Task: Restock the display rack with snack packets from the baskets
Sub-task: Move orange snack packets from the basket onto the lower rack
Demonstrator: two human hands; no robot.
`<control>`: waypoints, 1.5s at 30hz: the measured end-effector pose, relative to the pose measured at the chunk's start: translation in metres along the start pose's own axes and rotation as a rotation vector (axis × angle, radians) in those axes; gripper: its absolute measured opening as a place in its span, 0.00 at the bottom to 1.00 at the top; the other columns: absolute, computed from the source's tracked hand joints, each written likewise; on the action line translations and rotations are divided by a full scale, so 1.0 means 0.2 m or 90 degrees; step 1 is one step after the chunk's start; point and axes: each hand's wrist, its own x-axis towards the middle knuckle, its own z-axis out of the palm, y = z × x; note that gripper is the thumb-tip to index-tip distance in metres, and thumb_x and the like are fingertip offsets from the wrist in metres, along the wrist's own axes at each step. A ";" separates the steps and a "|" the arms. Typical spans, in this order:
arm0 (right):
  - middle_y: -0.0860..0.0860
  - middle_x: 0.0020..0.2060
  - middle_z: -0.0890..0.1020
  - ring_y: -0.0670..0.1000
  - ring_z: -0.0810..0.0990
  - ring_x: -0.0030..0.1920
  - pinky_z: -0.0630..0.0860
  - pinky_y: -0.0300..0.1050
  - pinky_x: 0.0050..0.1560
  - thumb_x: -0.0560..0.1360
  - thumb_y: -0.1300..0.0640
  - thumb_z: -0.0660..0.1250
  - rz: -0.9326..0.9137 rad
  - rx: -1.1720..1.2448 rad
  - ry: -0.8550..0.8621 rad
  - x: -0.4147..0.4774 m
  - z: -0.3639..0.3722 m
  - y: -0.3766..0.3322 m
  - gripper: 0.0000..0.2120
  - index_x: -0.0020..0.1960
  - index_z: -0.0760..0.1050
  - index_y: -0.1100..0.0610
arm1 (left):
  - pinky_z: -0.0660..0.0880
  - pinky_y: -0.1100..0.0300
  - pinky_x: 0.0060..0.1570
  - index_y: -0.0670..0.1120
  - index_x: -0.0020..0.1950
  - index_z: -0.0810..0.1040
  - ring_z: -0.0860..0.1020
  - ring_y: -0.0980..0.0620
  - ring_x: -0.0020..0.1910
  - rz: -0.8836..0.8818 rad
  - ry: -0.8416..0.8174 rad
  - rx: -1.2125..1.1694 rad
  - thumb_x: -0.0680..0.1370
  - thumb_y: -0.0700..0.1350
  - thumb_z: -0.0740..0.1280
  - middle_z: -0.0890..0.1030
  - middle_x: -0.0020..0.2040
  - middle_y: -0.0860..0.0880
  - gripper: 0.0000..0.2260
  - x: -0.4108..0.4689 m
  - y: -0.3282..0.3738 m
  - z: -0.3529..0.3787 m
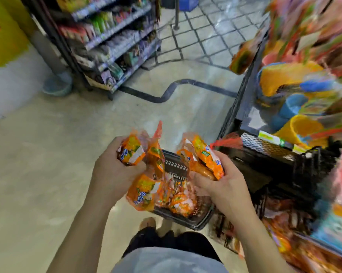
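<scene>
My left hand [112, 170] is clenched around a bunch of orange snack packets [144, 174], some dangling below my fist. Under them a black basket [188, 217] on the floor holds more packets. My right hand [223, 180] grips another orange bunch [201, 156]. The display rack [264, 154] stands just right, blurred.

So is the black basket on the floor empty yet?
Not empty: orange snack packets still lie inside the black plastic basket, below both hands' full grips.
</scene>
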 end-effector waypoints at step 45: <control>0.44 0.52 0.85 0.44 0.85 0.50 0.81 0.45 0.51 0.63 0.46 0.83 0.089 0.055 0.341 -1.86 -0.54 0.39 0.28 0.60 0.77 0.37 | 0.78 0.58 0.45 0.63 0.57 0.76 0.81 0.64 0.44 0.165 -0.364 -0.007 0.71 0.38 0.77 0.84 0.45 0.61 0.24 -1.32 0.18 0.22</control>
